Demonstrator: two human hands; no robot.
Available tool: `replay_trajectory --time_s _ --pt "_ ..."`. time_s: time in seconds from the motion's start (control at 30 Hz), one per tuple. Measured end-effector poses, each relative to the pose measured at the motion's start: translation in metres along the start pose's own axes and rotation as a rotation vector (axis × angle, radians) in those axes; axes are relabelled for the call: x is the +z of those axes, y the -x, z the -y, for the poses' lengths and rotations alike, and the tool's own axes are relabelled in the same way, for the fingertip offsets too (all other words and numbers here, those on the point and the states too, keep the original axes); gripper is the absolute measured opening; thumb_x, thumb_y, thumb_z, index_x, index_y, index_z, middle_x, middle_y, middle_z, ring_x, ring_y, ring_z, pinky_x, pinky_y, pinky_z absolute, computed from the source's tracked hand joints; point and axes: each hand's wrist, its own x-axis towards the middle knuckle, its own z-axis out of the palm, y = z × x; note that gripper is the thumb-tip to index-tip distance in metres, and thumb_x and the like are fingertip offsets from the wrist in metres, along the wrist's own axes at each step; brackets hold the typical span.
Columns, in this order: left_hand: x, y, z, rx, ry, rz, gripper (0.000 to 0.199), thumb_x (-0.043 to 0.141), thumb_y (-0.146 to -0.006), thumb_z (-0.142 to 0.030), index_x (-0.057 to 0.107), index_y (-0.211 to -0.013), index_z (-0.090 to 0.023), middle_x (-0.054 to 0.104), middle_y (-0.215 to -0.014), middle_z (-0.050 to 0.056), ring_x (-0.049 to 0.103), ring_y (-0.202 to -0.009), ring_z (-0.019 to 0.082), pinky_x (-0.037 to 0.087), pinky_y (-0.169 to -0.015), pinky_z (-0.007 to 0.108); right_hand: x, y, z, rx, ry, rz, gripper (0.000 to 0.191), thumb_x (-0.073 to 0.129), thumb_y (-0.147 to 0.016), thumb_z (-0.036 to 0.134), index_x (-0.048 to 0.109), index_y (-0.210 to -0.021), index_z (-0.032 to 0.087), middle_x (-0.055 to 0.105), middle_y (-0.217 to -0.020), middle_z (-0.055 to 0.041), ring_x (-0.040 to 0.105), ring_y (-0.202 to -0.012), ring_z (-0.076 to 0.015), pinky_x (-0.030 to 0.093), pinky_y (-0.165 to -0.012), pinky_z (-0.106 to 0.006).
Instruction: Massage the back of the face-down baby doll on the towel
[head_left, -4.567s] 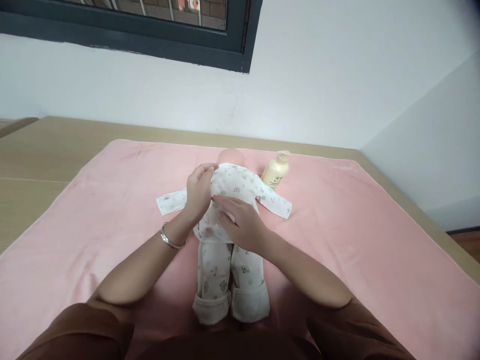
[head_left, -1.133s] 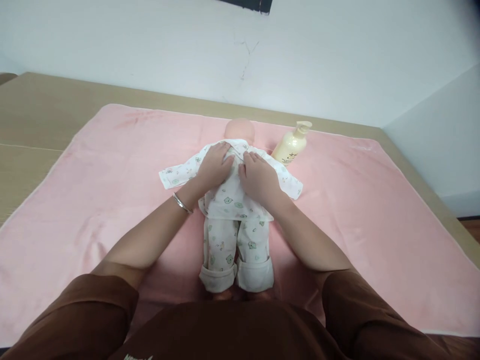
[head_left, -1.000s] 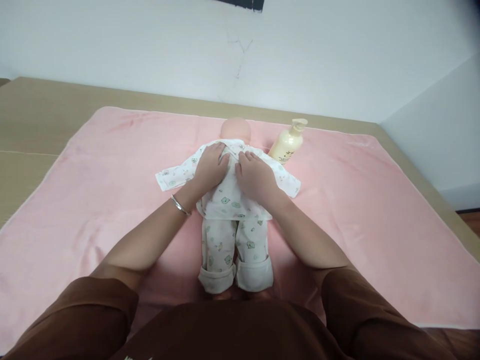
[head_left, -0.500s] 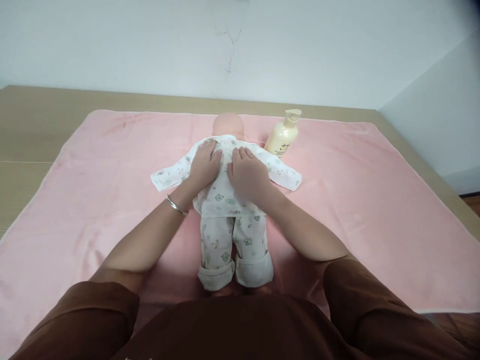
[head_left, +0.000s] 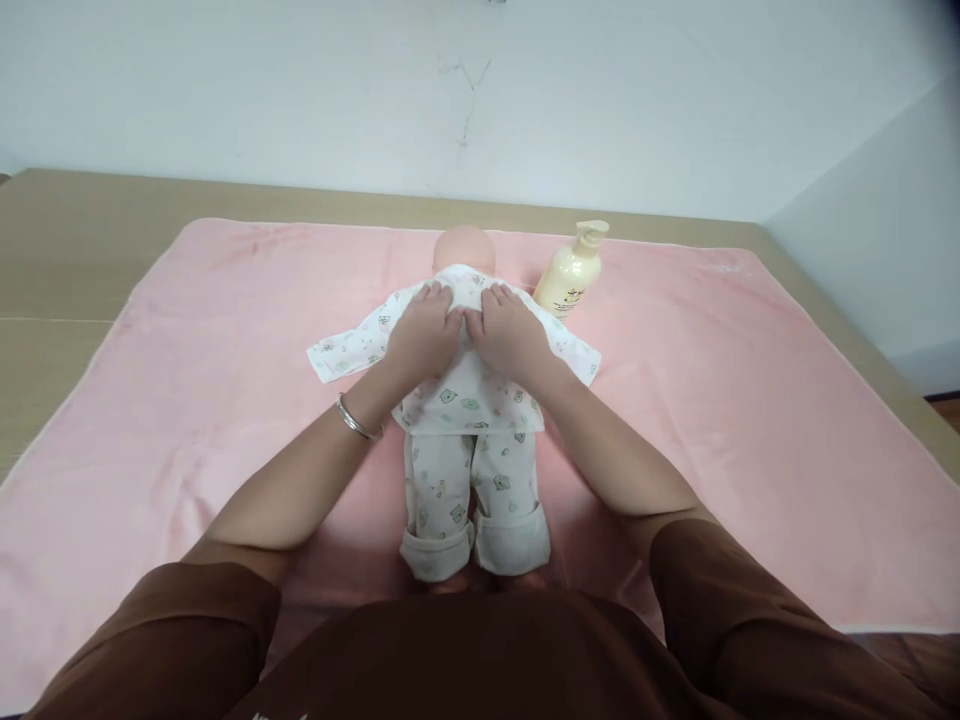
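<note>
A baby doll (head_left: 465, 250) lies face down, its feet toward me. It wears a white printed top (head_left: 472, 400) and matching trousers (head_left: 502, 475) with turned-up cuffs. My left hand (head_left: 426, 332) lies flat on the left of the doll's upper back, fingers stretched toward its head. On the right of the upper back rests my right hand (head_left: 511, 332), likewise flat. Both thumbs point inward and nearly meet over the spine. The top's sleeves spread out to either side; the doll's face is hidden.
Beneath the doll a pink blanket (head_left: 712, 420) covers most of the wooden table (head_left: 90, 240). A cream pump bottle (head_left: 571, 268) stands by the doll's right-hand sleeve. Behind the table rises a white wall (head_left: 300, 100).
My hands have drawn closer together over the upper back, so the thumbs now almost touch. The top's collar has shifted slightly. The whole view has moved a little.
</note>
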Motion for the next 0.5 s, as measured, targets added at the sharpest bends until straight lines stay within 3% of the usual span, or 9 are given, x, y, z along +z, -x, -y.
replay_trajectory --time_s 0.17,0.37,0.5 --pt "0.000 -0.011 0.015 -0.088 0.009 -0.034 0.062 0.032 -0.103 -0.043 0.049 -0.146 -0.001 0.043 -0.160 0.024 0.034 -0.155 0.032 0.026 -0.131 0.050 -0.003 0.022 0.019 -0.036 0.071 -0.069 0.055 0.038 -0.102 0.033 0.057 -0.136 -0.006 0.053 -0.150 -0.0282 0.042 -0.149 -0.0366 0.034 -0.125 -0.049" --pt "0.000 0.002 -0.006 -0.198 -0.126 -0.102 0.056 0.035 -0.103 -0.042 0.058 -0.135 -0.002 0.049 -0.155 0.025 0.040 -0.152 0.033 0.030 -0.129 0.048 0.003 -0.007 -0.004 0.021 -0.031 -0.045 0.064 0.036 -0.105 0.042 0.045 -0.149 -0.003 0.041 -0.161 -0.0227 0.033 -0.154 -0.0332 0.025 -0.129 -0.049" --pt "-0.005 0.003 -0.012 -0.201 -0.153 -0.110 0.051 0.036 -0.102 -0.040 0.063 -0.126 -0.004 0.056 -0.148 0.026 0.047 -0.146 0.034 0.036 -0.124 0.050 0.012 -0.013 -0.010 0.020 -0.023 -0.085 0.065 0.036 -0.104 0.044 0.045 -0.149 -0.002 0.042 -0.160 -0.0226 0.034 -0.153 -0.0338 0.021 -0.130 -0.050"
